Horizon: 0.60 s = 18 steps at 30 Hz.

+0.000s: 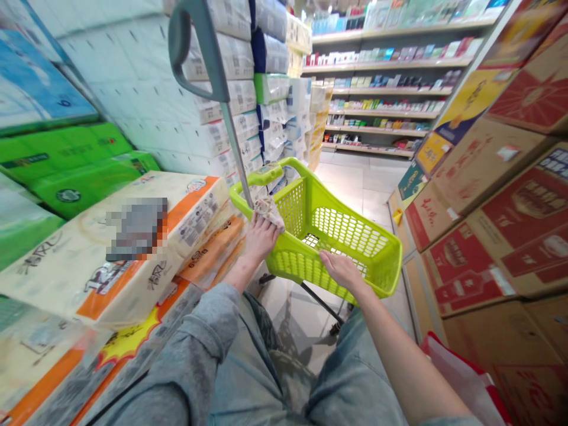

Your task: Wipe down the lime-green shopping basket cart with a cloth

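Note:
A bright green shopping basket point(355, 228) on a wheeled frame stands before my knees, with a grey-handled pole point(235, 139) rising at its left end. My left hand point(261, 236) presses a patterned cloth point(268, 212) against the basket's rim near the foot of the pole. My right hand point(341, 269) rests at the near rim, its fingers reaching over the edge and the thumb side up; its fingertips are partly hidden. Through the holes of the basket, the floor shows.
Packs of tissue point(146, 231) are piled at the left, with a blurred dark object point(139, 228) on top. White packs point(177, 118) rise behind them. Cardboard boxes point(492, 160) line the right side. Stocked shelves point(381, 65) stand beyond the tiled floor point(355, 177).

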Each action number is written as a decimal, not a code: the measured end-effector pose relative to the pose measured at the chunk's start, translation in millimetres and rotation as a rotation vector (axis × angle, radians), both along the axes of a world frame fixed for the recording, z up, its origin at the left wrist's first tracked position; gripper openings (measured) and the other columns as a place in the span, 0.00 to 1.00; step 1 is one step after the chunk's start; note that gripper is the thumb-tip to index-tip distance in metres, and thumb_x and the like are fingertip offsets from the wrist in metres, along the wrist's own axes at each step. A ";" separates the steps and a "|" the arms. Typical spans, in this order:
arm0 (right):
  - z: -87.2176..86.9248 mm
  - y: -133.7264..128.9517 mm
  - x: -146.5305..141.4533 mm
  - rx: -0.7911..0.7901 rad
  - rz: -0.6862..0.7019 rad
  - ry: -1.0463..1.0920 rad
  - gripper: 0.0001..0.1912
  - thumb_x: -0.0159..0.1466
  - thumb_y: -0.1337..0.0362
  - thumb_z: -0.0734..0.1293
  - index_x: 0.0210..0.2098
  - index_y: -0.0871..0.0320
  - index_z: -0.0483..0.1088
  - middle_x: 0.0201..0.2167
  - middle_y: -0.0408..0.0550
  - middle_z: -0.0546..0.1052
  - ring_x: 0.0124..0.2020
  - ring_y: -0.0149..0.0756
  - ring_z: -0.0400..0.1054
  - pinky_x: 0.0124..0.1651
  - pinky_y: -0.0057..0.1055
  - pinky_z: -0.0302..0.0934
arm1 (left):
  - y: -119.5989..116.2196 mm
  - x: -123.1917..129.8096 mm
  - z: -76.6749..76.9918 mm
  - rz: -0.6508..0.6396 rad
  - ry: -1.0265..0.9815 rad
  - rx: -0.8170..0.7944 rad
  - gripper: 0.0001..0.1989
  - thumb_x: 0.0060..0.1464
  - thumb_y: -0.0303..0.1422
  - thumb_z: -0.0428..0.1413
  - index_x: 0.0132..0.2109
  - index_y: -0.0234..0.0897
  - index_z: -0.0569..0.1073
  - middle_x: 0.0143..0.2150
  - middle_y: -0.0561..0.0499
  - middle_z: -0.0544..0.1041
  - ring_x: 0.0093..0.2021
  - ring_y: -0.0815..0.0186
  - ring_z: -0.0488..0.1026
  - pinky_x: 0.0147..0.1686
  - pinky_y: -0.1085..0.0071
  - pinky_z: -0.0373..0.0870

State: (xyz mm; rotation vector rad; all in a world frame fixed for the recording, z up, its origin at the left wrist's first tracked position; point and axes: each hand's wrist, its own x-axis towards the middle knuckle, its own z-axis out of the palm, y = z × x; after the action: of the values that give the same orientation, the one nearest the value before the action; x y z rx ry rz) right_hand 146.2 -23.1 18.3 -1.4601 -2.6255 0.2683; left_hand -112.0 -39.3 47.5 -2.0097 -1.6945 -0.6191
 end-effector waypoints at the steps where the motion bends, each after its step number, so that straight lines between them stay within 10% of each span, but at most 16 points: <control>1: -0.1 1.1 0.6 -0.004 -0.008 -0.001 0.26 0.69 0.53 0.42 0.48 0.51 0.66 0.35 0.45 0.77 0.36 0.36 0.70 0.34 0.27 0.50 | -2.2 5.8 -3.4 -0.020 0.010 0.003 0.17 0.61 0.36 0.44 0.50 0.35 0.71 0.53 0.42 0.72 0.60 0.56 0.60 0.63 0.48 0.45; 8: -2.0 10.8 12.0 -0.003 -0.019 -0.018 0.26 0.69 0.52 0.43 0.46 0.50 0.68 0.34 0.45 0.77 0.35 0.36 0.70 0.34 0.27 0.51 | -13.0 36.8 -24.0 -0.239 0.065 -0.088 0.20 0.59 0.30 0.47 0.58 0.37 0.65 0.59 0.44 0.66 0.62 0.58 0.58 0.63 0.54 0.52; 18: -3.7 19.9 13.7 -0.020 -0.030 -0.017 0.27 0.69 0.52 0.43 0.48 0.50 0.68 0.37 0.46 0.78 0.38 0.37 0.70 0.36 0.28 0.53 | -8.9 -31.1 3.7 -0.084 -0.028 0.020 0.21 0.59 0.25 0.44 0.59 0.39 0.63 0.59 0.46 0.66 0.60 0.60 0.60 0.62 0.57 0.53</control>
State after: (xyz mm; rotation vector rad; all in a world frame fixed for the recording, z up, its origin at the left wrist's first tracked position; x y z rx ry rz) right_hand 159.9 -3.1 14.6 -1.5138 -2.6194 0.2816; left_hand -143.0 -48.2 51.2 -2.0768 -1.6201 -0.6932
